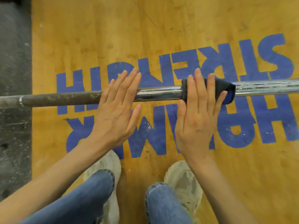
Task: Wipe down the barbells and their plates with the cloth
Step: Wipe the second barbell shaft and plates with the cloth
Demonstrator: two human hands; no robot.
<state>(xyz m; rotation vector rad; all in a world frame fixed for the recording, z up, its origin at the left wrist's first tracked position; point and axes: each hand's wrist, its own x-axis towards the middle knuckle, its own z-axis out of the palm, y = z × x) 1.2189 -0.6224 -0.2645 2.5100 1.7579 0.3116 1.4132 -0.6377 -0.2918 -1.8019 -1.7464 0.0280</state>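
A long barbell point(61, 98) runs across the view from left to right, just above the floor. Its left stretch is dull and rusty, while its right stretch point(267, 87) is shiny chrome with scuffs. A dark cloth with a blue underside point(226, 88) is wrapped over the chrome part. My right hand point(199, 120) presses down on the cloth with its fingers stretched across the bar and its thumb against the cloth's right end. My left hand point(116, 110) lies flat on the bar where rust meets chrome, fingers straight and holding nothing. No plates are in view.
Under the bar is a yellow wooden platform point(161, 21) with large blue lettering. Dark rubber flooring point(14, 78) borders it on the left. My feet in pale sneakers point(184, 180) and blue jeans stand close behind the bar.
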